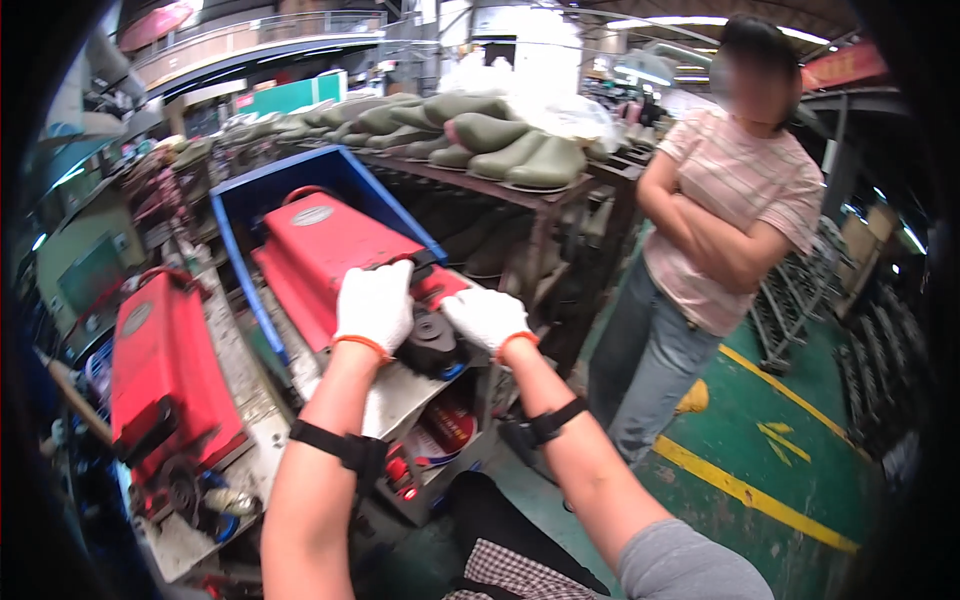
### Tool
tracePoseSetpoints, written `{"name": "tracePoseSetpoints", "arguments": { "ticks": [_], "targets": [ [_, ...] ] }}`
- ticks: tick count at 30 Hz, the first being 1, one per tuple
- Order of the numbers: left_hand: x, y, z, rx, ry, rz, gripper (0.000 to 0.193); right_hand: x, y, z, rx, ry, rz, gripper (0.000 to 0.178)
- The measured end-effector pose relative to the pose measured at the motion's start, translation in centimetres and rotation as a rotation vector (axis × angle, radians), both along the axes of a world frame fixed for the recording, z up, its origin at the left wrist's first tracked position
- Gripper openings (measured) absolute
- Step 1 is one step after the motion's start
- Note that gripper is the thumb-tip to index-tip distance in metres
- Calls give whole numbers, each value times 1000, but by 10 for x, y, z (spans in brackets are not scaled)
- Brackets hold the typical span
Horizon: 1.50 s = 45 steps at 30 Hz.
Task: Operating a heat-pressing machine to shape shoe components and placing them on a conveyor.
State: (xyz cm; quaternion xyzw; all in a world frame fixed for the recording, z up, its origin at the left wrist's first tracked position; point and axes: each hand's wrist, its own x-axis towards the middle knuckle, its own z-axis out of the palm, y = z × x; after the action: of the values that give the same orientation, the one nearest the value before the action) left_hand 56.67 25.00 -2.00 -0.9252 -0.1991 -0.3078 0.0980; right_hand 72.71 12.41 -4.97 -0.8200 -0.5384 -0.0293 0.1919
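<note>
My left hand point(375, 305), in a white knit glove with an orange cuff, is closed over a black part at the near end of a red metal machine housing point(340, 245). My right hand point(487, 318), gloved the same way, has its fingers curled at the right side of that end, and what lies in them is hidden. Between my hands sits a black round knob or wheel piece point(432, 332). The red housing stands inside a blue open-topped bin point(232, 238) on a worn white bench top point(395, 395).
A second red machine point(170, 365) stands on a bench at left. Behind the bin, a rack holds many olive-green boot-shaped forms point(510, 150). A person point(735, 220) stands at right with folded arms on the green floor point(720, 455). Below the bench is a grey open box point(430, 480).
</note>
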Motion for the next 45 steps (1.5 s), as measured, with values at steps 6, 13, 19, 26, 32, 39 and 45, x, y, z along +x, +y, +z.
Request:
{"name": "tracePoseSetpoints", "arguments": {
  "ticks": [6, 13, 19, 26, 32, 39, 45],
  "targets": [
    [13, 14, 10, -260, 168, 75, 25, 11, 14, 1, -92, 120, -1, 59],
    [15, 7, 3, -221, 61, 121, 26, 17, 16, -1, -118, 83, 88, 58],
    [15, 7, -1, -176, 1, 92, 25, 12, 10, 2, -84, 75, 46, 61],
    [14, 5, 0, -188, 28, 109, 28, 14, 12, -2, -61, 57, 70, 59],
    [14, 6, 1, -191, 20, 99, 26, 12, 12, -2, -66, 52, 49, 59],
    [16, 9, -1, -176, 33, 107, 27, 10, 11, -1, -19, 56, 46, 58],
    [17, 8, -1, -210, 9, 91, 26, 15, 11, -3, -76, 129, 23, 63]
  ]
}}
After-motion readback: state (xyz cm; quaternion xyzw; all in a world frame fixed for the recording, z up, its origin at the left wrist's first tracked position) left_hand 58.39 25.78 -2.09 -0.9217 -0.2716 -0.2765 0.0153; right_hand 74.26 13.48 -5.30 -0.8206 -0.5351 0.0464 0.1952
